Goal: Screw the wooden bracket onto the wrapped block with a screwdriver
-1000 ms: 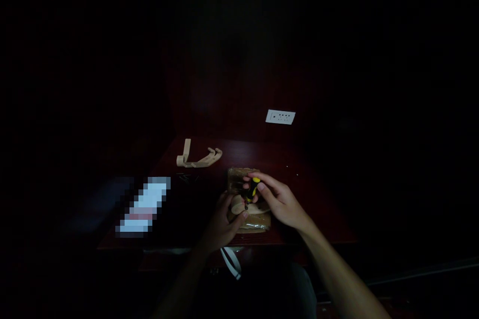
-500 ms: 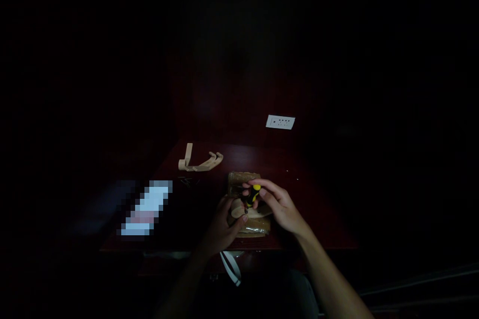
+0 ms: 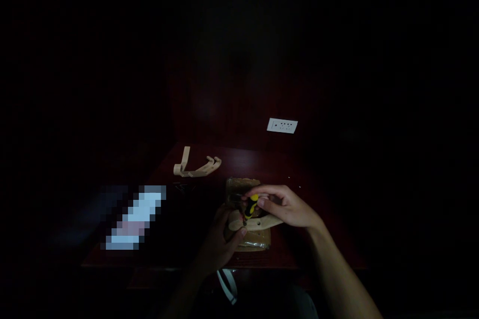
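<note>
My right hand (image 3: pixel 284 204) is closed around a short black and yellow screwdriver (image 3: pixel 252 205), tilted with its tip down at a pale wooden piece (image 3: pixel 262 223). That curved piece has a dark hole and lies across a clear-wrapped brown package (image 3: pixel 258 241). With thumb and fingers, my left hand (image 3: pixel 222 239) grips the rounded left end of the wooden piece, close to the screwdriver tip. The fingers of my left hand are partly in shadow.
On the dark red table (image 3: pixel 157 251), wooden hook-shaped parts (image 3: pixel 198 172) lie at the back left, with thin small pieces (image 3: pixel 184 188) before them. A blurred bright rectangle (image 3: pixel 138 217) is at the left. A white strap (image 3: pixel 227 286) hangs at the front edge; a socket panel (image 3: pixel 282 125) is behind.
The view has shifted slightly, so the table appears lower. My right hand has turned on the screwdriver, uncovering more of the wooden piece and its hole. My left hand keeps its hold.
</note>
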A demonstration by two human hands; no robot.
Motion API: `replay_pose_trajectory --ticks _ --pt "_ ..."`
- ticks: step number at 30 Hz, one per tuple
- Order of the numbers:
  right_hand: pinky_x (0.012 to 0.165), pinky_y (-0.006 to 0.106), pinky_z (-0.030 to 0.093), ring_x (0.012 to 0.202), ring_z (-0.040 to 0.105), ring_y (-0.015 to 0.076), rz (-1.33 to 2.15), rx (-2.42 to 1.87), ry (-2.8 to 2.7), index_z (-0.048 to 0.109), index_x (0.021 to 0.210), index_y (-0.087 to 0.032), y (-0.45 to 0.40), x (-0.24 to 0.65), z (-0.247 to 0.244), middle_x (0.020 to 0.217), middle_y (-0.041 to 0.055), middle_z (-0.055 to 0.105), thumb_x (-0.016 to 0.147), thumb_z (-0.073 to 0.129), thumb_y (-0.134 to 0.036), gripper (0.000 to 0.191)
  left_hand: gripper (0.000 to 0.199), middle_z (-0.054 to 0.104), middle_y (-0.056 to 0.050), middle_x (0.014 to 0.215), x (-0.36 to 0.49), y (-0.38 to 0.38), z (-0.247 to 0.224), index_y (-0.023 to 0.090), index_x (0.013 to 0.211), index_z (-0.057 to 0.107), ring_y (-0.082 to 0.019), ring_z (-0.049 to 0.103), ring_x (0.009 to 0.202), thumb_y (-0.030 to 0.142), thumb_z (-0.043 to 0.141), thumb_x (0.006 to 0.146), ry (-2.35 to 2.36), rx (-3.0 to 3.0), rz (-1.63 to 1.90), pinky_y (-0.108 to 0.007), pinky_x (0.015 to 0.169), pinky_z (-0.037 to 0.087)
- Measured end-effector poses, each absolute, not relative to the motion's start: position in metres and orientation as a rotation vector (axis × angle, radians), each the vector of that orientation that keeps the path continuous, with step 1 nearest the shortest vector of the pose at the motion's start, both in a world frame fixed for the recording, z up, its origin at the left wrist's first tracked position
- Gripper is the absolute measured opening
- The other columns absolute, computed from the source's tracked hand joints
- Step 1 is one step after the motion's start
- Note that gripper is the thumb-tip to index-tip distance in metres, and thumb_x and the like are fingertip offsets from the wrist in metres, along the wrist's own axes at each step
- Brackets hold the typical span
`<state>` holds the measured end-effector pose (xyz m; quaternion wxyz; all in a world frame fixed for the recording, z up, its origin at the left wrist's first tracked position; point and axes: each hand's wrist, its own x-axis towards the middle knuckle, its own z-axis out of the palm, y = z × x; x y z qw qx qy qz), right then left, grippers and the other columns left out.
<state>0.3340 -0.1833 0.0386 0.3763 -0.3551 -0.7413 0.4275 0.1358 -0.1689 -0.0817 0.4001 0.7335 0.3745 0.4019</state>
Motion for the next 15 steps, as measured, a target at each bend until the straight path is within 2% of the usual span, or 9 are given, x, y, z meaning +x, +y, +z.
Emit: replay_pose_trajectory --ticks 6,9,11,15 --pt "0.082 0.030 0.048 0.092 0.063 0.0158 1.183 -0.884 -1.925 0.063 0.114 -0.015 -0.155 0.354 0.043 0.104 0.0086 0.068 0.090 0.054 -0.029 0.030 0.052 0.045 -0.007 0.134 0.163 -0.155 -0.077 0.027 0.130 0.043 -0.023 0.041 0.125 0.027 0.058 0.081 0.954 1.910 1.014 -0.042 0.107 0.033" --pt "0.085 0.032 0.048 0.095 0.063 0.0172 1.246 -0.826 -1.886 0.063 0.112 -0.015 -0.142 0.365 0.037 0.106 0.0099 0.068 0.088 0.056 -0.028 0.029 0.047 0.050 -0.006 0.127 0.164 -0.146 -0.071 0.027 0.121 0.051 -0.025 0.046 0.119 0.028 0.064 0.075 0.984 2.001 0.961 -0.043 0.103 0.038" --pt "0.085 0.031 0.049 0.095 0.063 0.0171 1.276 -0.796 -1.843 0.064 0.111 -0.015 -0.136 0.370 0.030 0.105 0.0099 0.068 0.087 0.058 -0.028 0.027 0.034 0.056 -0.005 0.116 0.161 -0.139 -0.065 0.026 0.105 0.060 -0.025 0.050 0.112 0.031 0.068 0.072 0.956 2.084 0.869 -0.042 0.097 0.042" --pt "0.081 0.031 0.051 0.091 0.065 0.0170 1.273 -0.739 -1.764 0.065 0.106 -0.014 -0.134 0.377 0.016 0.100 0.0098 0.070 0.086 0.060 -0.028 0.025 0.045 0.058 -0.005 0.119 0.159 -0.126 -0.050 0.026 0.110 0.060 -0.027 0.048 0.117 0.032 0.073 0.068 0.817 2.155 0.774 -0.041 0.100 0.041"
